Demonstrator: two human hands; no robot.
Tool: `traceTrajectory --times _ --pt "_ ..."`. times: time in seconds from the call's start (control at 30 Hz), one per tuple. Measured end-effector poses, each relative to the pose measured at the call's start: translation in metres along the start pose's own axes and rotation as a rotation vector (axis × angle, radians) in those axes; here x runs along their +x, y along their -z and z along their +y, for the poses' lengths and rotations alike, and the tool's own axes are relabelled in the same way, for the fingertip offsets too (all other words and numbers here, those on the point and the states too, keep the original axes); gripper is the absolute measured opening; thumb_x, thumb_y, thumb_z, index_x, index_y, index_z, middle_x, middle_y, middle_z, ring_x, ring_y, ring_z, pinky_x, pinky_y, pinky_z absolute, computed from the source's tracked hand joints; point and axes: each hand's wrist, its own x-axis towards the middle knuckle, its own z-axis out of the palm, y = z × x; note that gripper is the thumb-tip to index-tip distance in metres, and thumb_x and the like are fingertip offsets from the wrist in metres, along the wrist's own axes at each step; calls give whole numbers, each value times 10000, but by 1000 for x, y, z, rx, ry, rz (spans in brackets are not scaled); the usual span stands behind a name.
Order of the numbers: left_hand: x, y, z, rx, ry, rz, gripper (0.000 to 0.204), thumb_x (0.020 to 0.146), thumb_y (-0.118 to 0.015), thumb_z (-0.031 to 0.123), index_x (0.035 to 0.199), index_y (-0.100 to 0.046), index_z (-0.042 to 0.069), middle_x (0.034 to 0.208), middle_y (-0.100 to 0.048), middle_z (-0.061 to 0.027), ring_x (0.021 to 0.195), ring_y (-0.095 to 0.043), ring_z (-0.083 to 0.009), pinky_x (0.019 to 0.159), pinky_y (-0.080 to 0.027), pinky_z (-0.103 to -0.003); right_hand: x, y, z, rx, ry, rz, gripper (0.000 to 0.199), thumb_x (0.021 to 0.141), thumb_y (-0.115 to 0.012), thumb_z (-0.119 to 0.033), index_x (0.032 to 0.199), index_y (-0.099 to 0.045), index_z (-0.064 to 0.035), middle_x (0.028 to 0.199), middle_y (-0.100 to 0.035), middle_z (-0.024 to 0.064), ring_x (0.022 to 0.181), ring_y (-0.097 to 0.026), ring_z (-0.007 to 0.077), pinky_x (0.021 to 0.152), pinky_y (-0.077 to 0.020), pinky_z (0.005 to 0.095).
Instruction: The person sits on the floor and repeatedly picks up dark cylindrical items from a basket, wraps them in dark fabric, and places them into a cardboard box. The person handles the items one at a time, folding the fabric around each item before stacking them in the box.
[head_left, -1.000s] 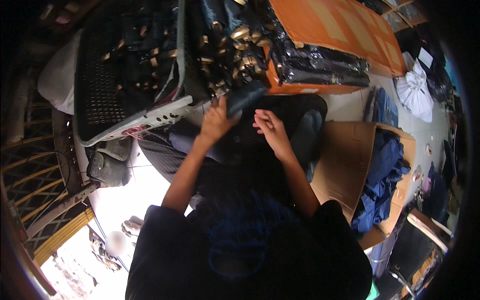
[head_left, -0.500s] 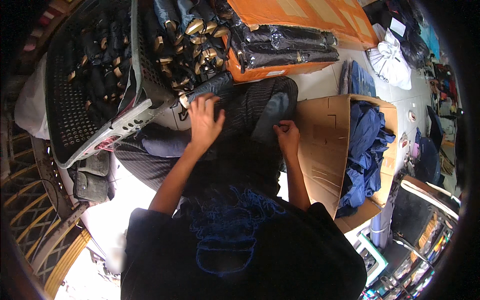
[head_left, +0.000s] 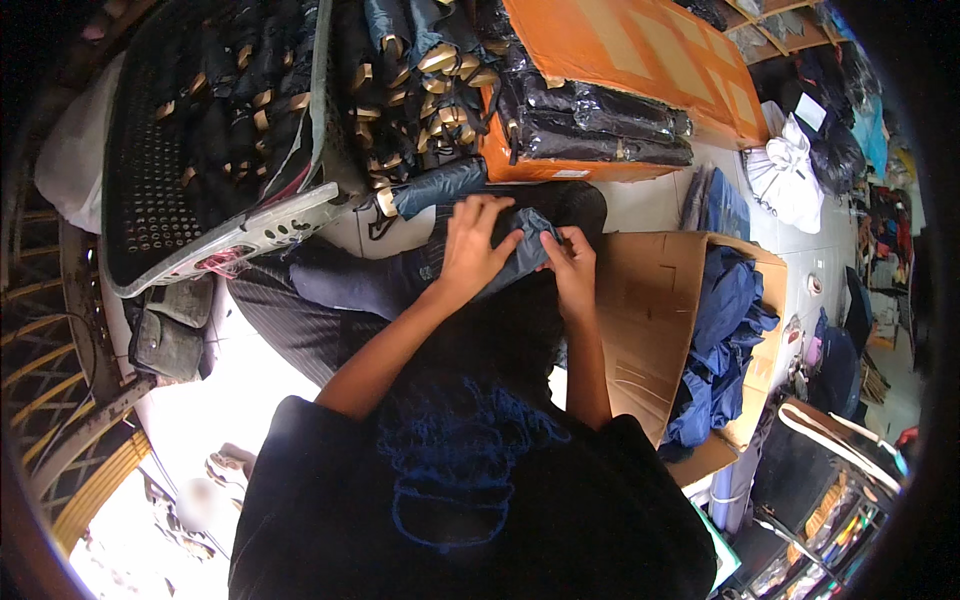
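A dark blue-grey fabric sleeve is in front of me over my lap. My right hand pinches its right side between thumb and fingers. On the other side, my left hand has its fingers stretched out and its thumb at the sleeve's edge; it does not grip. Just beyond my left hand lies a folded umbrella in dark blue cloth with a gold-coloured end. Whether anything is inside the sleeve I cannot tell.
At the left, a dark plastic basket holds several folded umbrellas; more umbrellas lie beside it. An orange carton with plastic-wrapped black packs stands far ahead. A cardboard box of blue cloth stands at my right. A white sack lies beyond.
My left hand has moved right, from near the folded umbrella to the sleeve. The sleeve has been lifted from my leg and is now pinched in my right hand. The whole view has shifted slightly.
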Motion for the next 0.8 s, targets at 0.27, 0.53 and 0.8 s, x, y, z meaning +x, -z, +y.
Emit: traceTrajectory --times 0.27,0.53,0.8 --pt "-15 62 44 -346 65 114 237 777 -701 -14 1004 -636 -6 836 -617 -79 775 -609 -144 702 -489 -260 -37 -60 -71 255 48 -277 186 929 -561 -63 1070 -597 53 962 -648 74 815 -610 124 729 -522 269" --pt "-36 85 33 -468 63 314 258 774 -723 -2 1014 -628 -5 868 -593 -76 777 -569 -139 682 -465 -264 -45 -84 -88 49 252 -422 76 900 -594 -5 952 -618 45 813 -582 13 748 -524 49 654 -431 194" --pt "-48 120 58 -757 281 328 174 811 -704 28 937 -583 26 976 -576 -82 897 -532 -126 791 -424 -263 -58 -106 -90 183 225 -435 125 866 -619 28 903 -512 -26 870 -482 -13 807 -456 26 715 -393 181"
